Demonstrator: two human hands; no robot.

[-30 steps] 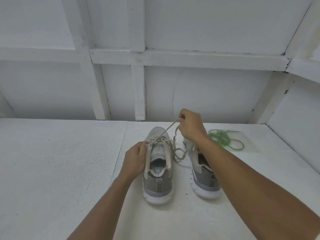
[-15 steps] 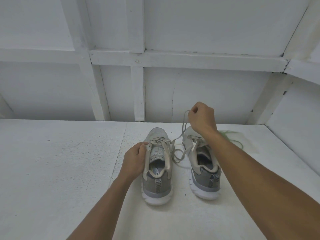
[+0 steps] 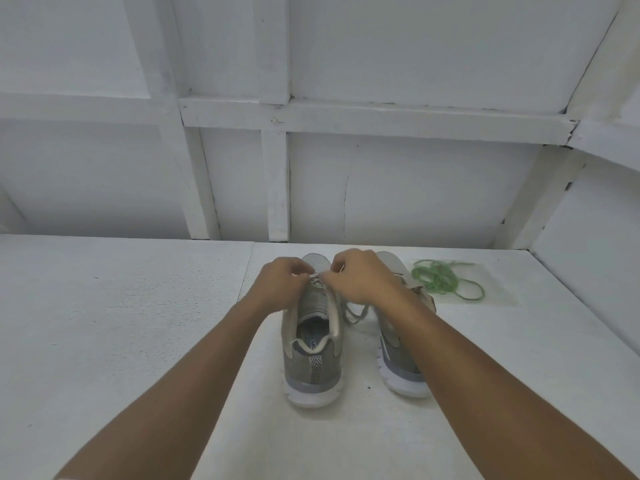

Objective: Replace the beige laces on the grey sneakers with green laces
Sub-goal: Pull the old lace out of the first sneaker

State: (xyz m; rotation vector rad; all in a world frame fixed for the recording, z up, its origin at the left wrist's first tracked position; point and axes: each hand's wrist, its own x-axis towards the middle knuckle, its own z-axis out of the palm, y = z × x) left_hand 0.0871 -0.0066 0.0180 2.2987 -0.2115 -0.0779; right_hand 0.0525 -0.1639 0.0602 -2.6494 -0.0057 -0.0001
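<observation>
Grip noted: I see left hand (image 3: 282, 284) and right hand (image 3: 360, 278) together, pinching beige lace (image 3: 317, 280) on one sneaker (image 3: 311, 362) (green laces (image 3: 443, 280), two o'clock).

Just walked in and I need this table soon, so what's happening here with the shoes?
A person has both hands on the left grey sneaker: left hand and right hand pinch the beige lace near the toe end. Part of that lace lies loose between the shoes, so it is not out yet. The right grey sneaker stands beside it; the green laces lie untouched on the white table, further right.
</observation>
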